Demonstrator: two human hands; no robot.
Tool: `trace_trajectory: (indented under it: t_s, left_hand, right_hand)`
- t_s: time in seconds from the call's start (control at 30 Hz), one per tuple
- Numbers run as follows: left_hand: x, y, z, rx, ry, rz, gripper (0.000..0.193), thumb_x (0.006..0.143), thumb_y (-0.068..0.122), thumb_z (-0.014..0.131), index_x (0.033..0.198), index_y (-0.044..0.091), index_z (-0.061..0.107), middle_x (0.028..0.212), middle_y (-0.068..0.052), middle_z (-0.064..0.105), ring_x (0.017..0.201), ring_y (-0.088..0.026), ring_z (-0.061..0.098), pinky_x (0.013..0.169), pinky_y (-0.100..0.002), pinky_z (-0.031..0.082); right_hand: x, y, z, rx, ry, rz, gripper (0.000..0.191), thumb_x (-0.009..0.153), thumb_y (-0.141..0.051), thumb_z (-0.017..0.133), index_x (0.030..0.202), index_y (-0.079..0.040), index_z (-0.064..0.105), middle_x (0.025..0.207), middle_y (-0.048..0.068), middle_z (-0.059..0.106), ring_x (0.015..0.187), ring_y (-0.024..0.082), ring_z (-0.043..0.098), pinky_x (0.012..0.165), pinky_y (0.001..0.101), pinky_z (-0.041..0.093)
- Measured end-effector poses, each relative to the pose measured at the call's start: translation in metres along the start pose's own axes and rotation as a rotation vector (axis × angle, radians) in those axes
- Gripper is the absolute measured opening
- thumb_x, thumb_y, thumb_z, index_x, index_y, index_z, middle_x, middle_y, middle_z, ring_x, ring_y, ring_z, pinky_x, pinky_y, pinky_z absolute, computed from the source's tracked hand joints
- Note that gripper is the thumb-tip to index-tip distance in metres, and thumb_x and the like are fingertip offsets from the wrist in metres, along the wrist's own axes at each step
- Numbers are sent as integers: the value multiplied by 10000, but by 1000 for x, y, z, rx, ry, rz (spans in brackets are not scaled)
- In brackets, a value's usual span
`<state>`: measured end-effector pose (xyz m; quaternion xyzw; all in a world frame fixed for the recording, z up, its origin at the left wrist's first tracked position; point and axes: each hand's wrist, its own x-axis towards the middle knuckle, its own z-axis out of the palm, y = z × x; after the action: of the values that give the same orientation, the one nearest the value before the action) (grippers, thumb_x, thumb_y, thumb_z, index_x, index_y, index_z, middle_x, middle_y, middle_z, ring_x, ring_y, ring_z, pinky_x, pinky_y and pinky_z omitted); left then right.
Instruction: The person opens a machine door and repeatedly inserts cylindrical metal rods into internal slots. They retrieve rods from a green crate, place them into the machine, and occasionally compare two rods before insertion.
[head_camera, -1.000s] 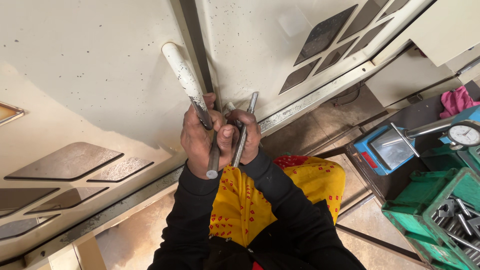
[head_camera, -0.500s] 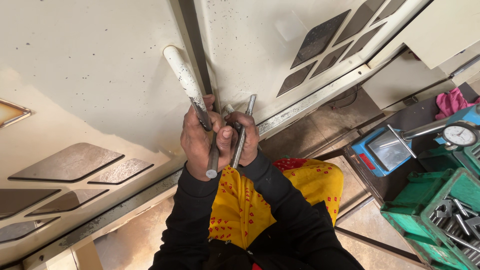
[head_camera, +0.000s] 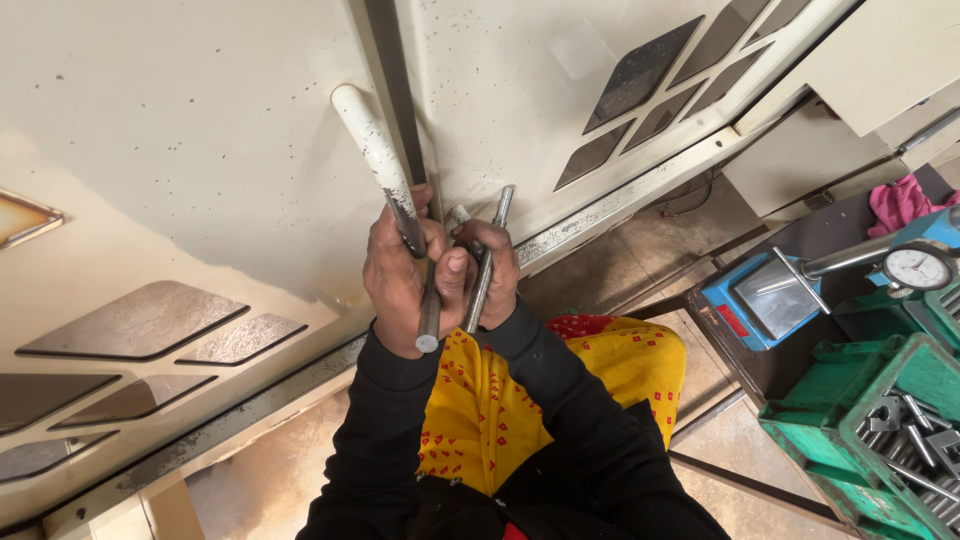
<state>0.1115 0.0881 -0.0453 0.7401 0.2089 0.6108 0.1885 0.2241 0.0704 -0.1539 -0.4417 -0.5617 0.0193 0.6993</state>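
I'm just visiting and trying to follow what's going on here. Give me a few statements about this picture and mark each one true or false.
1. Both hands are closed around metal rods. True: the left hand and the right hand each grip rods, side by side.
2. The hands work in front of a cream cabinet with a long white handle. True: the handle is on the cabinet door.
3. The crate at the right is red. False: the crate is green and holds metal parts.
4. The dial gauge lies on the person's lap. False: the dial gauge stands at the right, near the crate.
5. The sleeves are white. False: they are black.
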Motion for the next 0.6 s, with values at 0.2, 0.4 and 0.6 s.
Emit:
trace_trajectory:
  t_s: [0.2,0.4,0.6]
  left_hand:
    - [1,2,-1,-8,-3,-9,589,1114,325,612,1501,-59,389,962,-79,605,848,-155,657,995,-356,583]
    - [-1,0,-2,0,-31,-5,613,1114,341,615,1508,-55,363,1131,-106,648,847,-141,652,1010,-368,578]
    - [-2,-1,-2,-25,-31,-44,625,1084,337,631,1478,-75,375,1209,-165,654,855,-147,641,941,-353,585]
  right_hand:
    - [3,-4,-2,-72,5,9,345,1009,-235,742,1223,-65,531,1113,82,634,882,155,648,776,304,555]
    - [1,-5,-1,-16,0,34,369,1016,-260,738,1238,-68,513,1055,49,625,860,131,640,759,291,552]
    - [0,0,0,15,2,18,380,1017,-283,737,1238,-70,512,1017,54,613,823,107,614,735,272,541]
